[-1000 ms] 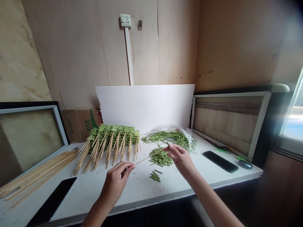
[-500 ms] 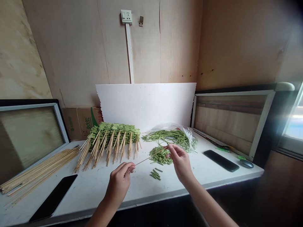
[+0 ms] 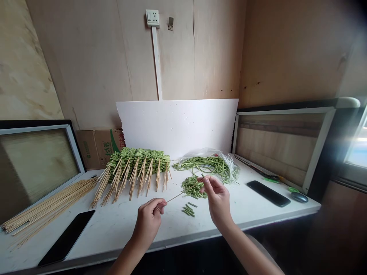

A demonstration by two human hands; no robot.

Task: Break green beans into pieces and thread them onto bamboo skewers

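My left hand (image 3: 149,218) is closed around the lower end of a thin bamboo skewer (image 3: 174,197), which slants up to the right. At its far end my right hand (image 3: 218,198) pinches a short piece of green bean (image 3: 202,175) against the tip; whether the skewer pierces it I cannot tell. Below and behind the skewer lies a pile of cut bean pieces (image 3: 189,185), with a few loose pieces (image 3: 188,211) nearer me. Stacked at the back left are many skewered bean pieces (image 3: 137,154), their bare sticks pointing toward me.
Long green beans (image 3: 206,164) lie in a clear plastic bag at the back. Bare skewers (image 3: 51,202) and a black phone (image 3: 69,236) are on the left; another phone (image 3: 268,193) and a mouse (image 3: 299,197) are on the right. A white foam board (image 3: 177,126) stands behind.
A green bean piece now shows above my right fingertips at the skewer's tip. Both hands have shifted only slightly, the left one a little to the right.
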